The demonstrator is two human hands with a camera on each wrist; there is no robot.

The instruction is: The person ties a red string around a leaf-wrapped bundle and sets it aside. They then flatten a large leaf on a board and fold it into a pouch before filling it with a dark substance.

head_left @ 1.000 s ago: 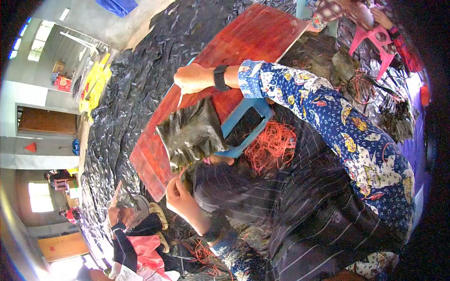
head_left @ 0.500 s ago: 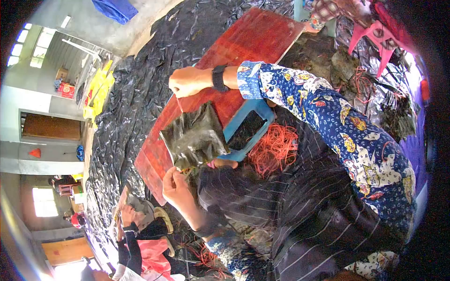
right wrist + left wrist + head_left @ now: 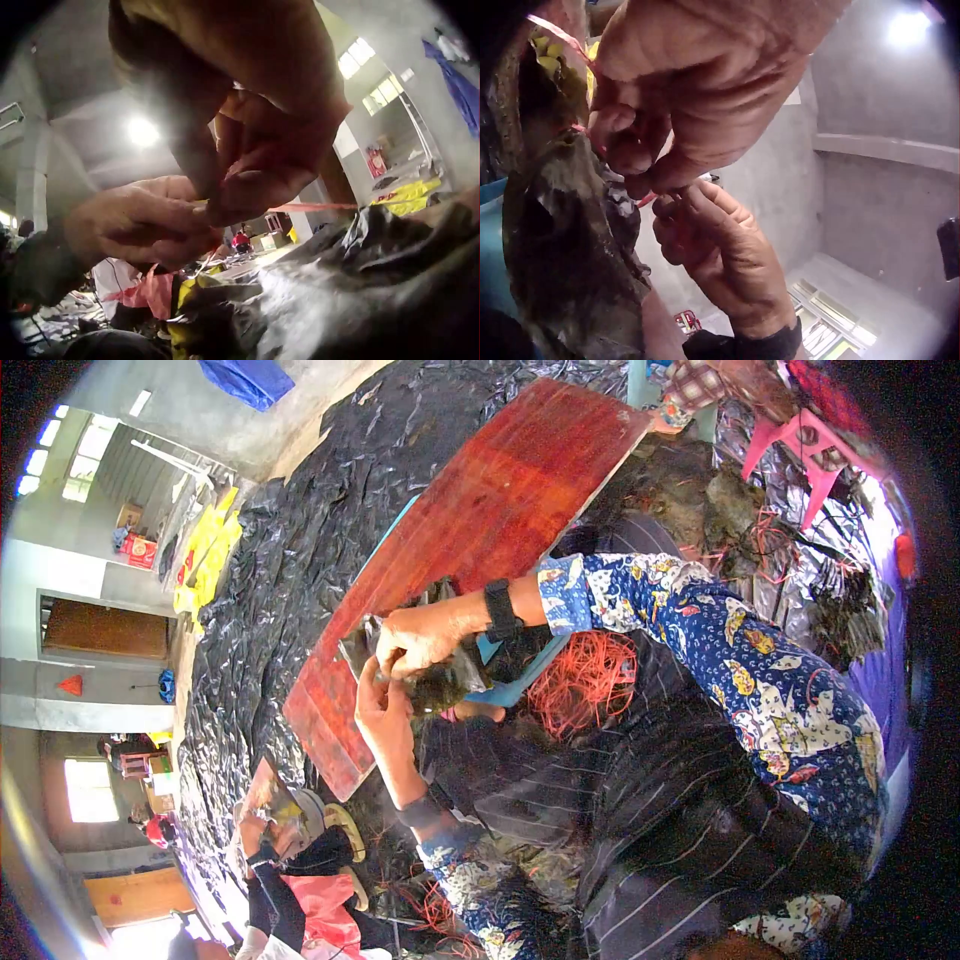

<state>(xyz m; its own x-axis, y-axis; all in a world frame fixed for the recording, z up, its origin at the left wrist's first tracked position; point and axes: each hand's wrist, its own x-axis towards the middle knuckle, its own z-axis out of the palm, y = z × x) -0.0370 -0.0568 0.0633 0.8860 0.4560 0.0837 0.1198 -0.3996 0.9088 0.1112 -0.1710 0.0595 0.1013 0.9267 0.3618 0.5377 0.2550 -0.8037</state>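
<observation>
A dark plastic packet [image 3: 440, 688], tied with thin red string [image 3: 643, 199], sits over the lower part of a red board [image 3: 490, 490]. My right hand [image 3: 425, 638] is over the packet, its fingertips meeting those of my left hand [image 3: 385, 725] at the packet's edge. In the left wrist view my left hand [image 3: 697, 82] and right hand [image 3: 731, 255] both pinch at the string. The right wrist view has a strand stretching from the fingers of my right hand [image 3: 255, 112] across the packet [image 3: 322, 292]; my left hand [image 3: 150, 221] touches them. The fingertips partly hide the string.
A blue stool [image 3: 530, 678] and a heap of red string [image 3: 585, 685] are close to the board. Black plastic sheeting [image 3: 270, 580] covers the floor. One person [image 3: 290, 890] sits at the lower left; another's hand [image 3: 668, 418] is at the board's far end, near a pink stool [image 3: 815, 455].
My right hand, which was beyond the packet pulling a strand out, has come down to my left hand. My left hand has shifted slightly up, and the packet is now largely covered.
</observation>
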